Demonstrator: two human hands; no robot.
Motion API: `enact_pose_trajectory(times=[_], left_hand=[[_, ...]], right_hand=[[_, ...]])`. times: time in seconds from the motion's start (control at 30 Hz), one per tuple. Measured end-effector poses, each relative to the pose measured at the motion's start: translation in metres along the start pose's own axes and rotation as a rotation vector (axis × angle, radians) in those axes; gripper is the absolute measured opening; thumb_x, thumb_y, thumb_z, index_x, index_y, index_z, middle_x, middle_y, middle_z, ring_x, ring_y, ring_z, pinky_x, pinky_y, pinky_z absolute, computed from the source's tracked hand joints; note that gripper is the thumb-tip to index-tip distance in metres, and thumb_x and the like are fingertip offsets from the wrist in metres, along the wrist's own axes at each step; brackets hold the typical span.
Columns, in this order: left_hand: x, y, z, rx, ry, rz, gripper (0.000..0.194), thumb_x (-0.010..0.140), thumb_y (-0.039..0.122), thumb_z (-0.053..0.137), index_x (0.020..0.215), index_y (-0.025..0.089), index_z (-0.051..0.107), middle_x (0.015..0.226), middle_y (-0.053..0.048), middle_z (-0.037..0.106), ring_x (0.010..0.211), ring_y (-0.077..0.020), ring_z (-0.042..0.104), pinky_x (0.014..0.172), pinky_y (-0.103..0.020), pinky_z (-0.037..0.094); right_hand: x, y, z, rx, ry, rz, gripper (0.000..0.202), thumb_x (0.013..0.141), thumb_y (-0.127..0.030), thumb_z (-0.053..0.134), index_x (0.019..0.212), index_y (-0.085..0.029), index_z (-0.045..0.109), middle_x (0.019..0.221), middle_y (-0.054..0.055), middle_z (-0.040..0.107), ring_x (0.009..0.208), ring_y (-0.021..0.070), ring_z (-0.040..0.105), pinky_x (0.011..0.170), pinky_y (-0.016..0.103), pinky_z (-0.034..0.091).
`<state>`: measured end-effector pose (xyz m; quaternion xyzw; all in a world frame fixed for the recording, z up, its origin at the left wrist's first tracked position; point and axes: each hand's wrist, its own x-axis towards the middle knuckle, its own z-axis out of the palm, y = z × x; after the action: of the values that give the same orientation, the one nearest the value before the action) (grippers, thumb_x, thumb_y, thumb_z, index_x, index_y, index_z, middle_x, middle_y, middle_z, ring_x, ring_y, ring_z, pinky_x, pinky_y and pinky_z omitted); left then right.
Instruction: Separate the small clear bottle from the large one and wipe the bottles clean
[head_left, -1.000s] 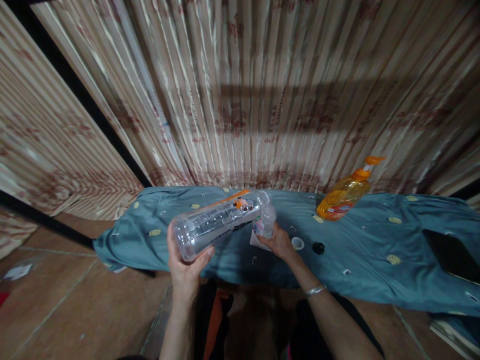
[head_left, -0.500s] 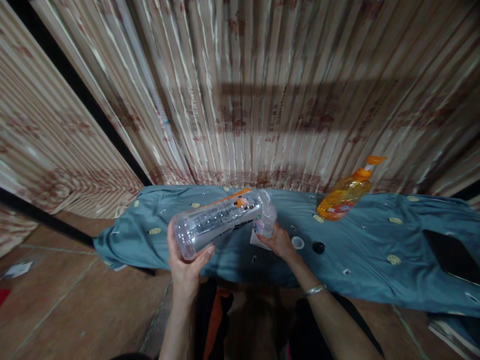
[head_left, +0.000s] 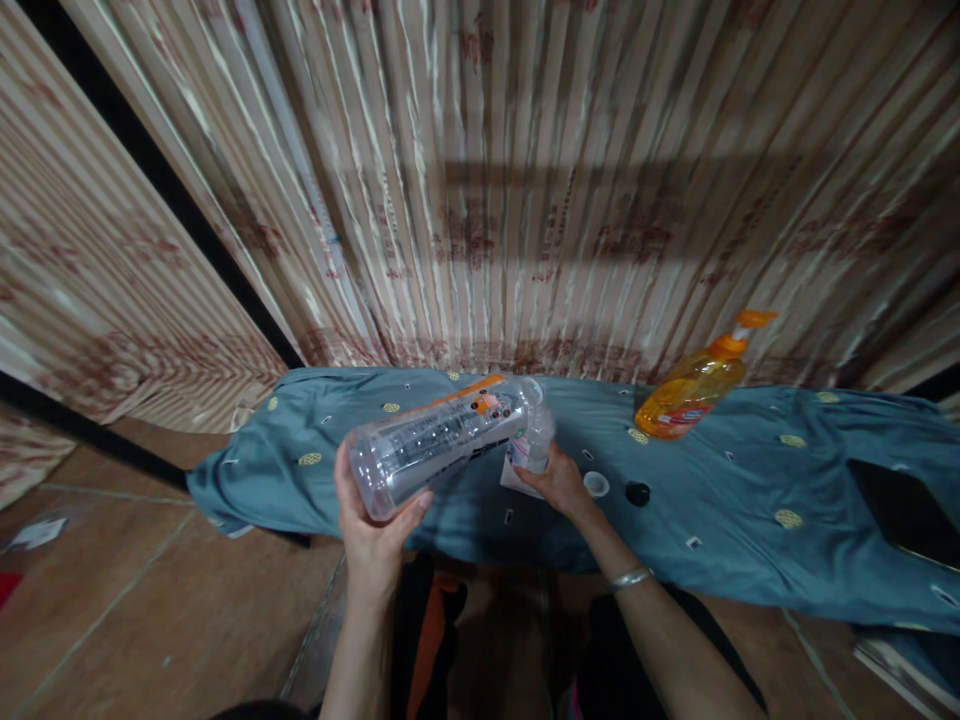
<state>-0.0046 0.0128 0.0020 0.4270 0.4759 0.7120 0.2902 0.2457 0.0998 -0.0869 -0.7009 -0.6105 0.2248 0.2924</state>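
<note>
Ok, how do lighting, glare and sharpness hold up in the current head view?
Head view: dim overall, with a broad shadow band across the curtain; head view: small bright glints on the large clear bottle; head view: slightly soft, with fine print on the orange pump bottle too blurred to read.

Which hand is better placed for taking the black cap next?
Probably the right hand: it is nearer the black cap, though holding the small bottle. The left hand, farther, holds the large bottle.
</note>
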Motion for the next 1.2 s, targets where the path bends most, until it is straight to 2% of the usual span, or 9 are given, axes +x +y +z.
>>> enact_pose_trajectory(times=[0.17,0.33,0.47,0.7,0.77,0.87,0.93,1.1,1.2], left_hand=[[-0.001,-0.002,-0.001,-0.012,-0.015,-0.028,0.111,0.055,0.026,0.101,0.153,0.032,0.049,0.156,-0.013,0.056,0.139,-0.0337,0.058,0.109,-0.043,0.055],[-0.003,0.002,0.0,0.045,0.022,-0.001,0.109,0.053,0.03,0.101,0.15,0.029,0.052,0.152,-0.012,0.059,0.138,-0.0338,0.059,0.115,-0.046,0.049],[-0.004,0.002,-0.001,0.066,0.016,-0.006,0.107,0.054,0.035,0.101,0.149,0.028,0.052,0.151,-0.013,0.059,0.138,-0.0342,0.059,0.114,-0.047,0.049],[-0.009,0.001,-0.002,0.124,0.04,0.029,0.105,0.058,0.04,0.099,0.15,0.027,0.051,0.149,-0.013,0.058,0.133,-0.0329,0.061,0.109,-0.042,0.052],[-0.01,0.002,-0.002,0.135,0.029,0.029,0.106,0.057,0.04,0.1,0.15,0.026,0.051,0.148,-0.013,0.059,0.132,-0.0329,0.062,0.107,-0.042,0.053],[-0.013,0.005,0.0,0.139,0.056,0.013,0.103,0.057,0.042,0.099,0.148,0.026,0.053,0.146,-0.013,0.061,0.129,-0.0314,0.064,0.105,-0.04,0.054],[-0.016,0.007,0.002,0.138,0.082,-0.009,0.103,0.059,0.044,0.098,0.149,0.026,0.053,0.145,-0.013,0.061,0.126,-0.0302,0.065,0.104,-0.038,0.054],[-0.021,0.009,0.006,0.117,0.091,-0.067,0.109,0.059,0.05,0.098,0.154,0.028,0.049,0.146,-0.012,0.061,0.122,-0.0289,0.067,0.101,-0.036,0.055],[-0.021,0.007,0.005,0.121,0.121,-0.075,0.114,0.055,0.051,0.099,0.154,0.024,0.049,0.14,-0.013,0.065,0.115,-0.0276,0.07,0.097,-0.035,0.056]], right_hand=[[0.0,0.0,-0.002,0.032,-0.019,0.011,0.059,0.08,-0.036,0.083,0.133,-0.02,0.064,0.109,0.011,0.082,0.104,0.0323,0.079,0.088,0.038,0.061],[-0.001,0.006,-0.003,0.087,-0.035,-0.023,0.063,0.078,-0.037,0.083,0.135,-0.022,0.062,0.113,0.01,0.081,0.107,0.0324,0.078,0.091,0.04,0.06],[-0.002,0.009,-0.004,0.1,-0.049,-0.044,0.061,0.079,-0.041,0.082,0.133,-0.02,0.063,0.114,0.01,0.081,0.107,0.032,0.078,0.091,0.041,0.06],[-0.002,0.011,-0.002,0.105,0.003,-0.112,0.052,0.081,-0.045,0.08,0.125,-0.021,0.067,0.113,0.009,0.081,0.105,0.0311,0.077,0.091,0.04,0.059],[-0.002,0.011,-0.001,0.116,0.009,-0.083,0.061,0.08,-0.046,0.081,0.132,-0.019,0.063,0.114,0.011,0.08,0.106,0.032,0.077,0.092,0.04,0.059],[-0.003,0.009,0.001,0.139,0.035,0.002,0.086,0.076,-0.047,0.084,0.149,-0.016,0.049,0.116,0.013,0.08,0.108,0.0345,0.077,0.091,0.042,0.059],[-0.003,0.008,0.001,0.159,0.041,0.017,0.092,0.075,-0.047,0.085,0.152,-0.015,0.044,0.117,0.013,0.079,0.108,0.0354,0.077,0.092,0.043,0.059],[-0.002,0.006,0.001,0.182,0.077,-0.002,0.082,0.072,-0.046,0.085,0.143,-0.019,0.054,0.118,0.012,0.079,0.11,0.0351,0.076,0.092,0.043,0.059],[-0.002,0.005,0.004,0.168,0.089,0.028,0.076,0.071,-0.045,0.086,0.137,-0.02,0.059,0.112,0.011,0.081,0.106,0.0345,0.077,0.09,0.042,0.06]])
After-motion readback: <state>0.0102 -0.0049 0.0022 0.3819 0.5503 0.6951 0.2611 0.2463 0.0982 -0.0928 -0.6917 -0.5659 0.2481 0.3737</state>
